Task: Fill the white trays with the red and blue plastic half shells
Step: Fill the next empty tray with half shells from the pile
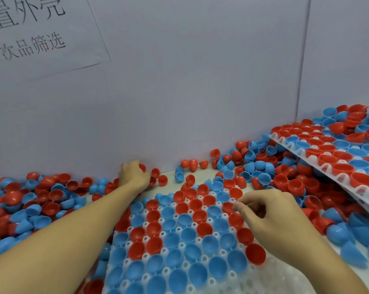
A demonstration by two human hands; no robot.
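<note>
A white tray (264, 270) lies in front of me, most of its sockets filled with red and blue half shells. My right hand (270, 217) hovers over its far right part, thumb and forefinger pinched at a red half shell (228, 206) seated there. My left hand (132, 175) reaches to the back wall, its fingers curled round red half shells (142, 167) from the loose heap. A second filled white tray (311, 159) leans tilted at the right, resting on loose shells.
Loose red and blue shells are piled on the left (30, 200), along the back (253, 166) and on the right (349, 234). A grey partition wall (190, 92) with a paper sign (34, 35) closes off the back and the right side.
</note>
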